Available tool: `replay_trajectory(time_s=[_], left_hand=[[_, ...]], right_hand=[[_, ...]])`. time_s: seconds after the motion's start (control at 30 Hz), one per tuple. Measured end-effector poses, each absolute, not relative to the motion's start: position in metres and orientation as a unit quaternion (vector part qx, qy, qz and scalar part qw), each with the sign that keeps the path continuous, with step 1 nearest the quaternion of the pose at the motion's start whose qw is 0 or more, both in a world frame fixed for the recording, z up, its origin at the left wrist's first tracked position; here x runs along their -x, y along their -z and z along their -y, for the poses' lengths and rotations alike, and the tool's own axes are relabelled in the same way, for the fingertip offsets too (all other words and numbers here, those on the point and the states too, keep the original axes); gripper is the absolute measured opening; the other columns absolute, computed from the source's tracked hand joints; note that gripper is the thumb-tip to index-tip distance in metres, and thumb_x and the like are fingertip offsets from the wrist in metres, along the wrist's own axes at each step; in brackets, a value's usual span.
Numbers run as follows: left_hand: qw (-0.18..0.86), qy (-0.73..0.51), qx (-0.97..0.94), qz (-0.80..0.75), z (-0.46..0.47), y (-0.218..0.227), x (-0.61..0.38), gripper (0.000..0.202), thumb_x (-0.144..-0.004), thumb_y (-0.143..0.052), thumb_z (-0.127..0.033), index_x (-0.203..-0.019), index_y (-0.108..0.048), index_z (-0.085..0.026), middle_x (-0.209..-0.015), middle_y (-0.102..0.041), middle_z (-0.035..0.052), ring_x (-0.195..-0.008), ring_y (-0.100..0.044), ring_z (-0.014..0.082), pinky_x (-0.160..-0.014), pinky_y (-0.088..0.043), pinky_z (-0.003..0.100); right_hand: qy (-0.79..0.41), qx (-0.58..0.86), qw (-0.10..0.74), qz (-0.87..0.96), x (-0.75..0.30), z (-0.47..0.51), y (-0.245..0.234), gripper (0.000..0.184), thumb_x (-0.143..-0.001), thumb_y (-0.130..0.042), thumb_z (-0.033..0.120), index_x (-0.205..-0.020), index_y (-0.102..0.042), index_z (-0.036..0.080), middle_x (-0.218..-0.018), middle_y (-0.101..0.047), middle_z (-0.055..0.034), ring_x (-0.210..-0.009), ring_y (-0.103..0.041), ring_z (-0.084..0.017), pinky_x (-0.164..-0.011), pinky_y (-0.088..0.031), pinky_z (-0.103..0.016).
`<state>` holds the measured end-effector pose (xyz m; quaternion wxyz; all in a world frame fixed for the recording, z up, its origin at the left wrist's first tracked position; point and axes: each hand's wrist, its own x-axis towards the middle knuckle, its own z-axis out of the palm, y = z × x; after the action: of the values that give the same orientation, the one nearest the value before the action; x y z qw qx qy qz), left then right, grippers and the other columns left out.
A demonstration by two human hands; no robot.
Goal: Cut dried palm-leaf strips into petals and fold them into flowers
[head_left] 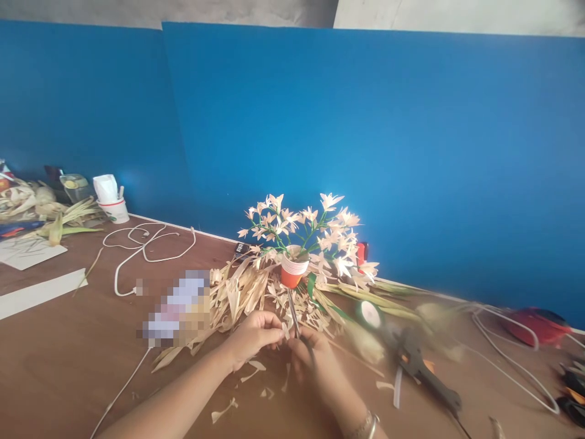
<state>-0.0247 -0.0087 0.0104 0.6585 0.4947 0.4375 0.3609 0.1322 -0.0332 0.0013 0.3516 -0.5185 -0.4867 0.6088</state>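
My left hand (258, 335) pinches a small pale piece of corn husk (286, 330) between thumb and fingertips. Close beside it, my right hand (311, 353) is closed around the handles of a pair of scissors (294, 314), whose blades point up and away from me by the husk piece. Just beyond the blades stands an orange and white cup (293, 271) holding green-stemmed flowers (329, 235) with pale petals. Dried husk strips (240, 289) are heaped around the cup. Cut scraps (223, 411) lie on the brown table below my hands.
A black glue gun (425, 372) and a roll of tape (370, 314) lie to the right, near a white cable (516, 378). At left are a blurred-out phone-like object (176, 308), a white charging cable (144, 247) and a paper cup (114, 210). A blue partition (365, 122) rises behind.
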Motion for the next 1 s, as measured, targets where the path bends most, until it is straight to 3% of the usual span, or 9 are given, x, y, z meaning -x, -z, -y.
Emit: replay_trajectory(time_s=[0.33,0.57,0.7,0.8,0.9,1.0], left_hand=[[0.594,-0.303,-0.581,-0.467,0.000,0.001,0.039,0.006,-0.066,-0.056,-0.022,-0.066,-0.060,-0.017,-0.057,-0.056,-0.0035,-0.056,-0.049,0.0123,-0.056,-0.035,0.024],[0.477,-0.173,-0.711,-0.487,0.000,-0.006,0.047,0.020,-0.070,-0.057,-0.032,-0.076,-0.072,-0.019,-0.073,-0.070,-0.0004,-0.067,-0.060,0.0169,-0.059,-0.039,0.024],[0.381,-0.228,-0.702,-0.557,-0.005,-0.014,0.052,0.022,-0.074,-0.053,-0.030,-0.081,-0.072,-0.021,-0.083,-0.072,0.0019,-0.075,-0.063,0.0189,-0.066,-0.043,0.026],[0.259,-0.279,-0.681,-0.626,-0.012,-0.013,0.059,0.017,-0.075,-0.052,-0.027,-0.075,-0.068,-0.020,-0.077,-0.070,0.0028,-0.071,-0.061,0.0193,-0.065,-0.042,0.027],[0.203,-0.291,-0.696,-0.624,-0.017,-0.007,0.065,0.011,-0.073,-0.053,-0.021,-0.073,-0.065,-0.021,-0.078,-0.067,0.0021,-0.072,-0.061,0.0191,-0.065,-0.043,0.028],[0.160,-0.292,-0.729,-0.598,-0.018,-0.003,0.067,0.015,-0.073,-0.053,-0.012,-0.074,-0.065,-0.020,-0.084,-0.064,0.0040,-0.083,-0.060,0.0209,-0.076,-0.044,0.031]], right_hand=[[-0.598,0.520,0.344,0.503,-0.128,0.035,-0.001,0.026,-0.070,-0.062,0.041,-0.070,-0.054,0.017,-0.038,-0.042,0.0094,-0.032,-0.037,-0.005,-0.034,-0.026,-0.016],[-0.541,0.524,0.377,0.539,-0.129,0.032,0.002,0.019,-0.072,-0.059,0.035,-0.071,-0.057,0.015,-0.045,-0.048,0.0063,-0.036,-0.043,-0.007,-0.036,-0.032,-0.018],[-0.524,0.533,0.393,0.535,-0.129,0.031,0.004,0.018,-0.073,-0.059,0.034,-0.074,-0.057,0.015,-0.044,-0.047,0.0068,-0.036,-0.042,-0.008,-0.037,-0.031,-0.018],[-0.526,0.534,0.418,0.513,-0.129,0.031,0.007,0.020,-0.074,-0.059,0.035,-0.075,-0.056,0.016,-0.043,-0.044,0.0079,-0.036,-0.039,-0.007,-0.037,-0.030,-0.018],[-0.518,0.533,0.452,0.494,-0.129,0.031,0.007,0.021,-0.072,-0.062,0.036,-0.076,-0.056,0.015,-0.045,-0.043,0.0079,-0.038,-0.037,-0.007,-0.037,-0.030,-0.018],[-0.509,0.541,0.465,0.482,-0.130,0.032,0.004,0.023,-0.072,-0.062,0.036,-0.081,-0.057,0.015,-0.046,-0.042,0.0082,-0.039,-0.036,-0.008,-0.037,-0.030,-0.019]])
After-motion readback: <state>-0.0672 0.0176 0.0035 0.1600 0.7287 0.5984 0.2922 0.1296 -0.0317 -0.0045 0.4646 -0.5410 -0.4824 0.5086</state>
